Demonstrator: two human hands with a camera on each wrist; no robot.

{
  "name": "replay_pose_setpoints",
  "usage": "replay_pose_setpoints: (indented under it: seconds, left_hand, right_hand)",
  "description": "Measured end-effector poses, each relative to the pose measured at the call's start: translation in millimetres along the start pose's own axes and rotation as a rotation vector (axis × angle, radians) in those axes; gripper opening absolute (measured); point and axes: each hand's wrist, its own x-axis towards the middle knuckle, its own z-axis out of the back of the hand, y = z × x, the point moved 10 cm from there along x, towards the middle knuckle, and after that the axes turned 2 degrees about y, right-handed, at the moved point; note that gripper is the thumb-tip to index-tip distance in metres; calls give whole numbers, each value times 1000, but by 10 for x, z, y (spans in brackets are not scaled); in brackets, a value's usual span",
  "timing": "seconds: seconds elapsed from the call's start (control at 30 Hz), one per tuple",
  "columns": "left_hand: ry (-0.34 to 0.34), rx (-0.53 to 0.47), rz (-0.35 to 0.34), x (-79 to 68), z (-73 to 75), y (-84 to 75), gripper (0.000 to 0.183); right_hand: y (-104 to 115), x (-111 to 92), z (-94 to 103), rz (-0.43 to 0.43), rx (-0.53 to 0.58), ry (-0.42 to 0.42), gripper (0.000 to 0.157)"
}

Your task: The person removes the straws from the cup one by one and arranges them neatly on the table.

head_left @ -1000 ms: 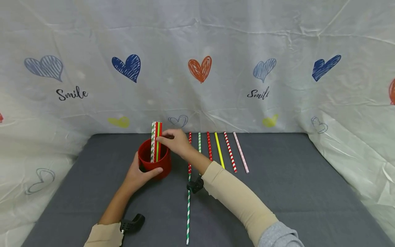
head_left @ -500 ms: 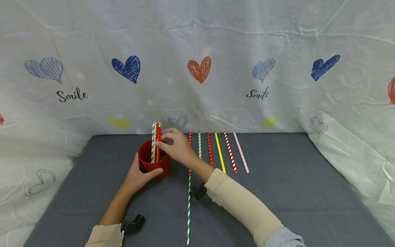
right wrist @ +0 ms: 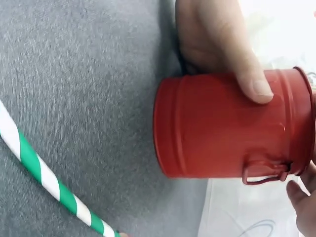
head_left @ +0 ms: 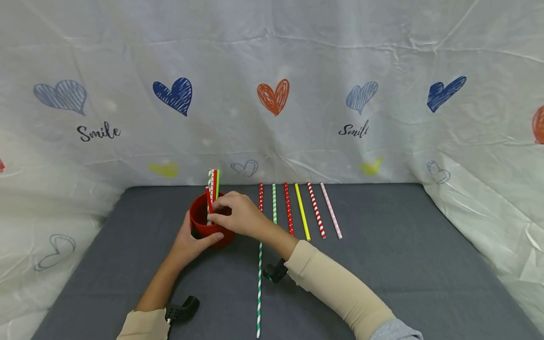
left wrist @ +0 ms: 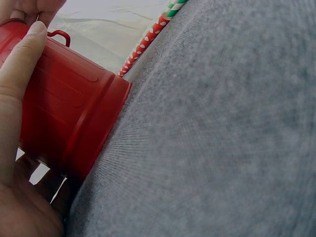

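Red straw comes down at the cup

Right hand has just lowered, pinching it apart from the bunch, likely settling it inside. Thin, top leaning left, it shows left of centre in the head view. Left hand grips the cup.

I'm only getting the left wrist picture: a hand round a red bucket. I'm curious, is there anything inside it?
Observer: Yes. The head view shows several straws standing in the red bucket, poking above its rim.
Visitor: Ooh! Is anything being held up there?
Observer: Yes, the right hand pinches a red straw, tilted across the others.
Visitor: Any plain yellow ones about?
Observer: One: a yellow straw lies on the grey cloth, to the right of the bucket.
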Motion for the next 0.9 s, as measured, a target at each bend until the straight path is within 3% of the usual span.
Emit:
replay_pose_setpoints:
  seconds: [0.1, 0.4, 0.9]
  left_hand:
    - [-2, -3, -6, 8, -1, 3, 94]
    - [-1, -10, -22, 16, -11, 3, 93]
    - [-9, 9, 8, -1, 2, 33, 93]
  right_hand:
    - [-10, 3, -43, -35, 36, 49, 7]
    - [-44, 24, -60, -102, 80, 80, 4]
    - [99, -171, 3, -110, 115, -56, 12]
